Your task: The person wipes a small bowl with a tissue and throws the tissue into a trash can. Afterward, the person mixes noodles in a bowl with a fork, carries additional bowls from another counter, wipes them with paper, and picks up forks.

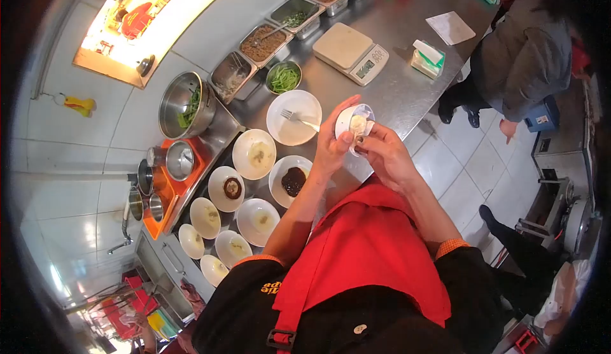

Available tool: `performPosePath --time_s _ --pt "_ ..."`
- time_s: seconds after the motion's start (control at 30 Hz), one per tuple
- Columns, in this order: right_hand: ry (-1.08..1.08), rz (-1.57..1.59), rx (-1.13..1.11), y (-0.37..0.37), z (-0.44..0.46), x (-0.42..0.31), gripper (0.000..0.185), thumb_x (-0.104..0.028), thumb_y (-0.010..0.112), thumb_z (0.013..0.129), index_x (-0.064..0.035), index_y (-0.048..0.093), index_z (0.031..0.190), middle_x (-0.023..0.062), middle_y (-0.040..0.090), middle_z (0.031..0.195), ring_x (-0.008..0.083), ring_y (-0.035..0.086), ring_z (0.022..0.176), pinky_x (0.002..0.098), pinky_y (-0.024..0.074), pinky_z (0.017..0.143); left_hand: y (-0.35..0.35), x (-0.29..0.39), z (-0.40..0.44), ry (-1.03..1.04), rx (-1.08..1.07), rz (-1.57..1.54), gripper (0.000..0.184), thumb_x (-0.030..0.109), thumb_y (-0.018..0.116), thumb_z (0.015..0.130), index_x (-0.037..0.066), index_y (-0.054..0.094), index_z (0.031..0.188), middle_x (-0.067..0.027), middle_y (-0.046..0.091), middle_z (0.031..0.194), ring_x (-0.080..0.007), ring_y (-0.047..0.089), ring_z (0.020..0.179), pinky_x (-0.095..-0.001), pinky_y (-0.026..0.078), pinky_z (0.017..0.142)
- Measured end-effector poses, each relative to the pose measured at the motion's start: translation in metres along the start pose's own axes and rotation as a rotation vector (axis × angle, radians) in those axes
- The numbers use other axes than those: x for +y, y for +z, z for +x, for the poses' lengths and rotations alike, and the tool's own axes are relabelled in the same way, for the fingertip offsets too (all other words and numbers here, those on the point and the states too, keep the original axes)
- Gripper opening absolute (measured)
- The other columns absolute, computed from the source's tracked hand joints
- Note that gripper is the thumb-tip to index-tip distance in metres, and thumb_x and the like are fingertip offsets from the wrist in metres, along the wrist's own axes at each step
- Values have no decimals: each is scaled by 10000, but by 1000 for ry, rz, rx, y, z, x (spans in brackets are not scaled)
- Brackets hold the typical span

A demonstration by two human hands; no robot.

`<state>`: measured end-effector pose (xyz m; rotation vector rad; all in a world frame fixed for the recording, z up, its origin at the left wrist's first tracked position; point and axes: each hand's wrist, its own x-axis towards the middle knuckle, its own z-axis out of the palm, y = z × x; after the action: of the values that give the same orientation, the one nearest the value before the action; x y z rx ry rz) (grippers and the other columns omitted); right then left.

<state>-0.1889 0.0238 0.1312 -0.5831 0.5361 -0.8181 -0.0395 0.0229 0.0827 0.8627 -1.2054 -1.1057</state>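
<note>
My left hand (pixel 335 139) is wrapped round a small white cup (pixel 347 120) tilted over the counter's front edge. Pale, creamy stuff (pixel 358 125) shows inside it. The fingers of my right hand (pixel 384 150) are pressed together at the cup's near rim; whatever they may pinch is too small to make out. Just left of the cup, a white bowl (pixel 286 131) holds a fork (pixel 299 120). Below that bowl stands another with dark sauce (pixel 293 181), beside my left forearm. Several more white bowls (pixel 257 222) with small portions of seasoning spread to the lower left.
A digital scale (pixel 350 52), metal trays of toppings (pixel 262 43) and a bowl of chopped greens (pixel 284 77) line the counter (pixel 398 29). A steel bowl (pixel 188 106) and orange tray (pixel 167 195) are at the left. Another person (pixel 528 55) stands at the right.
</note>
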Motion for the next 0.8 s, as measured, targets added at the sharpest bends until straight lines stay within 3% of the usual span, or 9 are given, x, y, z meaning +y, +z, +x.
performPosePath --time_s 0.2,0.27,0.3,0.37,0.47,0.5,0.57,0.67,0.8 --pt "-158 -338 -132 -2 0 -9 251 -96 633 886 1 622 1117 41 646 1031 102 581 944 276 471 818 2 25 5 -37 -26 -14 1034 760 609 744 -57 455 1358 -117 612 1176 -164 590 1061 -293 463 909" --pt "-173 -814 -250 -9 -3 -22 257 -84 653 827 -6 619 1070 100 651 999 162 616 904 324 480 761 2 28 4 -46 -47 -53 1029 748 628 734 -54 461 1356 -119 616 1187 -164 598 1064 -287 470 914" --pt "-173 -816 -250 -7 -5 -32 257 -84 653 827 -6 619 1070 100 651 999 162 616 904 324 480 761 2 24 3 -45 -47 -54 1029 748 628 734 -54 461 1356 -119 616 1187 -164 598 1064 -287 470 914" --pt "-350 -1230 -415 -1 -10 -52 272 -68 654 762 -4 609 1022 153 624 935 275 623 858 370 473 718 0 11 -3 -170 -30 -226 1006 736 586 769 -46 428 1382 -137 579 1274 -200 574 1147 -332 457 977" --pt "-457 -1318 -294 -1 -18 -70 248 -57 636 745 -2 600 984 157 605 976 363 590 889 395 480 760 -3 4 -7 -272 24 -635 873 653 492 876 -23 389 1418 -136 497 1389 -222 514 1250 -360 409 1046" --pt "-454 -1316 -294 1 -16 -70 248 -57 636 745 -2 600 984 157 605 976 363 590 889 395 480 760 -4 6 -6 -274 26 -635 873 653 492 876 -23 389 1418 -136 497 1389 -222 514 1250 -360 409 1046" --pt "-797 -1425 -253 8 -9 -66 215 -83 625 748 1 601 945 130 588 1018 337 583 943 403 488 818 -4 12 -4 -281 -24 -613 847 644 439 902 -9 359 1435 -128 495 1392 -236 504 1262 -382 397 1065" --pt "-862 -1844 -364 16 9 -62 218 -111 612 746 8 611 928 125 570 1060 331 567 991 421 481 888 -2 7 -10 -363 85 -548 785 605 444 919 7 380 1423 -132 502 1379 -236 506 1260 -386 397 1069" --pt "-957 -1951 -295 20 13 -56 223 -137 605 739 10 624 905 127 579 1004 312 568 986 415 488 860 5 12 -2 -304 74 -615 776 588 475 916 -8 397 1407 -141 530 1335 -229 541 1208 -373 437 1027"
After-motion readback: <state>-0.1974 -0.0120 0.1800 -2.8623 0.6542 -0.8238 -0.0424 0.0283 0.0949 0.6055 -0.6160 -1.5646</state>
